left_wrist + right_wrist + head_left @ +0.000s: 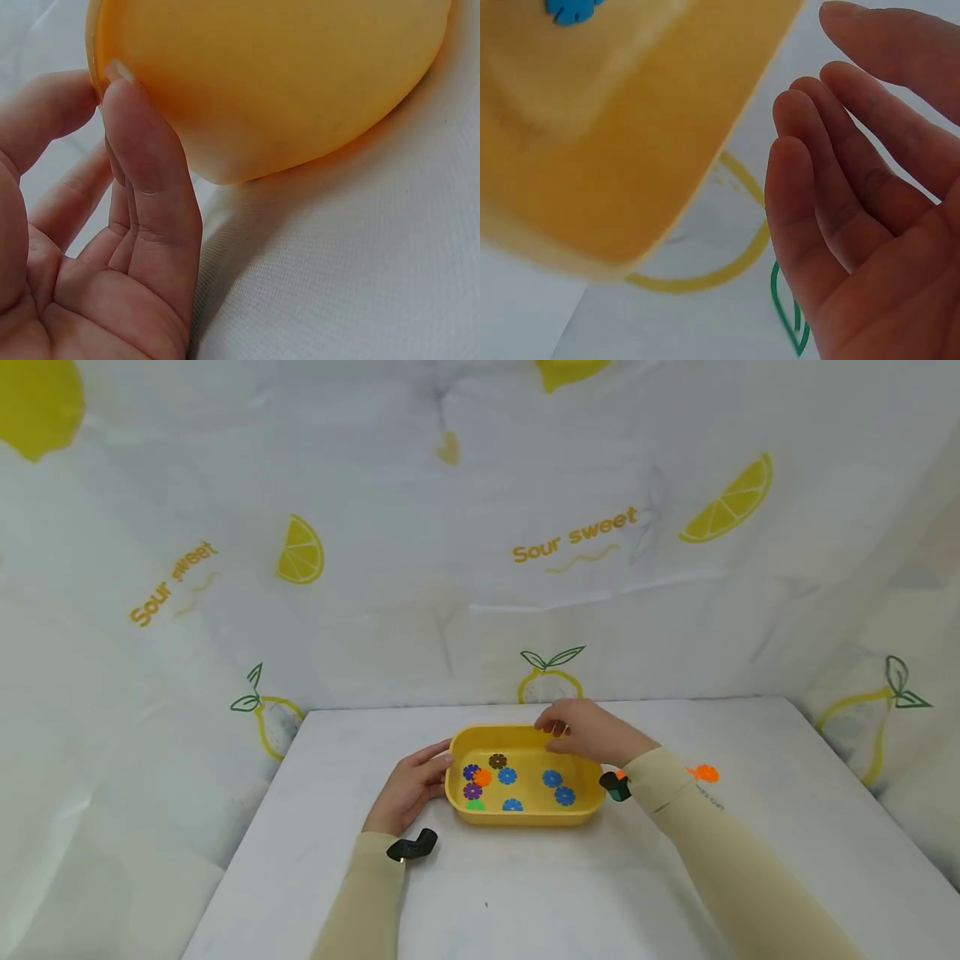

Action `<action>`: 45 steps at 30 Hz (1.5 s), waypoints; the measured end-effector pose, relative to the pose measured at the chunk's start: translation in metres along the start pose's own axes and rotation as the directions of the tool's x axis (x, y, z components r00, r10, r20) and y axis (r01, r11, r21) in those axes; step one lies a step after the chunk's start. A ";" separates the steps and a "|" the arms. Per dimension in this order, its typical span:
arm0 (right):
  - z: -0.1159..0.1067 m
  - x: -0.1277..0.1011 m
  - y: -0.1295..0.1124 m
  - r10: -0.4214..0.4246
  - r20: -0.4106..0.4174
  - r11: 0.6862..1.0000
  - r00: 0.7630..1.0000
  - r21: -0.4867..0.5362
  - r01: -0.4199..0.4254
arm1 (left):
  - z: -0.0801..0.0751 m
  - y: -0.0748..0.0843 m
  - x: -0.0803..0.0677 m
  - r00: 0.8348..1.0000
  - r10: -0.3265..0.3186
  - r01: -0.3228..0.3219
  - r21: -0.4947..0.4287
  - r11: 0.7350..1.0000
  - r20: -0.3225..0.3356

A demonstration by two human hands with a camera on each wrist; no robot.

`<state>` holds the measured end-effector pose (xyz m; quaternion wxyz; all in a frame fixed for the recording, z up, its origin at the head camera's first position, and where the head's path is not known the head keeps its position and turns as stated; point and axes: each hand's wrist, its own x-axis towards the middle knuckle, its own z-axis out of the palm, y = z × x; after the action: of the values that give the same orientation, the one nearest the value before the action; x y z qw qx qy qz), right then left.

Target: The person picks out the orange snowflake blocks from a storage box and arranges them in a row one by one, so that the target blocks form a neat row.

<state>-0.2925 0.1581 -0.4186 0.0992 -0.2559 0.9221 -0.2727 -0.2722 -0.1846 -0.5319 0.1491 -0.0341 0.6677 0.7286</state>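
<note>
A yellow tray (525,815) stands mid-table and holds several flower-shaped discs: blue (552,778), orange (482,777), purple (472,791), brown (497,761) and green (475,806). My left hand (415,783) lies at the tray's left end. In the left wrist view its straight fingers (142,172) touch the tray's outer wall (262,75) just under the rim. My right hand (587,732) hovers at the tray's far right rim. The right wrist view shows that hand (855,187) with relaxed fingers beside the tray (592,135), holding nothing; a blue disc (570,9) lies inside.
An orange piece (705,772) lies on the white table (525,893) to the right of my right sleeve. A cloth printed with lemons and pears (480,568) hangs behind and on both sides. The table's left edge (240,860) drops off.
</note>
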 end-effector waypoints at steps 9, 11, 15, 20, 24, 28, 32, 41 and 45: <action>0.039 0.053 -0.045 -0.105 0.188 0.986 0.976 -0.108 0.127 | -0.003 0.004 0.003 1.000 0.001 -0.001 0.010 1.000 0.014; 0.048 0.061 -0.050 -0.104 0.218 0.986 0.970 -0.106 0.130 | -0.003 0.004 0.002 1.000 0.002 -0.002 0.005 1.000 0.019; 0.065 0.071 -0.057 -0.098 0.260 0.984 0.961 -0.122 0.133 | -0.004 0.003 0.000 1.000 -0.003 0.003 -0.001 1.000 0.027; 0.075 0.075 -0.061 -0.118 0.266 0.973 0.957 -0.163 0.165 | -0.002 0.004 -0.001 1.000 0.007 -0.007 -0.013 1.000 0.028; 0.081 0.078 -0.061 -0.109 0.260 0.968 0.959 -0.191 0.161 | -0.002 0.005 0.001 0.999 0.014 -0.013 -0.014 1.000 0.037; 0.086 0.082 -0.058 -0.082 0.255 0.963 0.963 -0.227 0.142 | -0.003 0.005 0.000 0.999 0.003 -0.002 -0.007 1.000 0.035; 0.091 0.085 -0.055 -0.066 0.245 0.964 0.967 -0.236 0.125 | -0.003 0.005 -0.002 1.000 0.001 -0.001 0.004 1.000 0.022; 0.094 0.085 -0.054 -0.067 0.250 0.961 0.966 -0.245 0.130 | -0.001 0.007 -0.005 1.000 -0.004 0.004 0.005 1.000 0.012; 0.094 0.083 -0.054 -0.068 0.241 0.958 0.968 -0.256 0.131 | 0.001 0.007 -0.005 1.000 -0.002 0.002 0.005 1.000 0.009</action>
<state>-0.3104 0.0325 -0.4708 0.1555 -0.3433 0.9188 -0.1175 -0.2692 -0.1850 -0.5241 0.1529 -0.0312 0.6689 0.7268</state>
